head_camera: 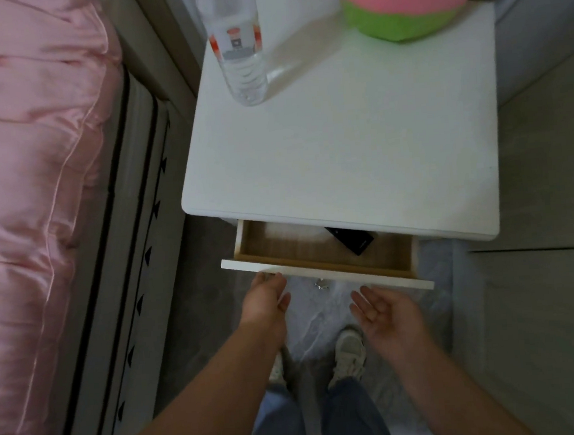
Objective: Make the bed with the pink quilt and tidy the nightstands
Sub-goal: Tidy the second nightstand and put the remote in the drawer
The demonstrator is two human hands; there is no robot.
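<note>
A white nightstand (342, 151) stands beside the bed, its drawer (324, 272) pulled partly out. A flat black object (352, 241) lies inside the drawer, half hidden under the top. My left hand (268, 299) touches the drawer front near its left end, fingers straight. My right hand (382, 312) hovers just below the drawer front, palm up and relaxed, holding nothing. A clear water bottle (237, 46) stands at the back left of the top. The pink quilt (32, 189) covers the bed on the left.
A pink and green plush toy (409, 1) sits at the back right of the nightstand. The grey bed frame (134, 263) runs between quilt and nightstand. A small metal drawer knob (322, 285) shows under the drawer front. My shoes (348, 353) stand on the grey floor.
</note>
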